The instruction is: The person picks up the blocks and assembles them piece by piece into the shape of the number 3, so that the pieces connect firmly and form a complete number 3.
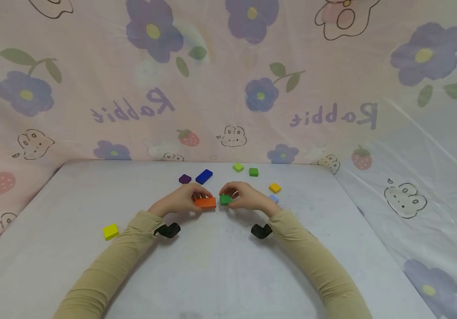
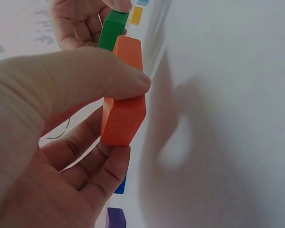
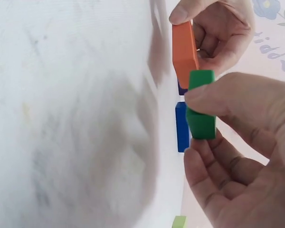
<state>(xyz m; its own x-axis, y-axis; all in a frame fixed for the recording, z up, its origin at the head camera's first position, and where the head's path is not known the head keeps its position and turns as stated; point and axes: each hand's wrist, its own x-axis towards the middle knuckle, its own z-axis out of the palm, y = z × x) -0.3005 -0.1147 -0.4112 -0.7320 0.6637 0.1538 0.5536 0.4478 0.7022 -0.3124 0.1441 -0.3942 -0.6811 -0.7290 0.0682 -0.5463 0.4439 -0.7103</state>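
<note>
My left hand [image 1: 181,197] pinches a long orange block [image 1: 206,203] between thumb and fingers, its free end pointing right. Facing it, my right hand [image 1: 248,196] grips a smaller dark green block [image 1: 225,200] the same way. A narrow gap shows between the two blocks in the head view. In the left wrist view the thumb lies across the orange block [image 2: 125,118], with the green block [image 2: 113,29] just beyond. The right wrist view has the thumb over the green block [image 3: 202,124], and the orange block [image 3: 184,52] behind it.
Behind the hands lie a purple block [image 1: 185,179], a blue block [image 1: 204,177], a lime block [image 1: 238,167] and a green block [image 1: 253,172]. Right of them are an orange-yellow block [image 1: 275,188] and a light blue block [image 1: 273,199]. A yellow block [image 1: 110,231] sits by the left forearm.
</note>
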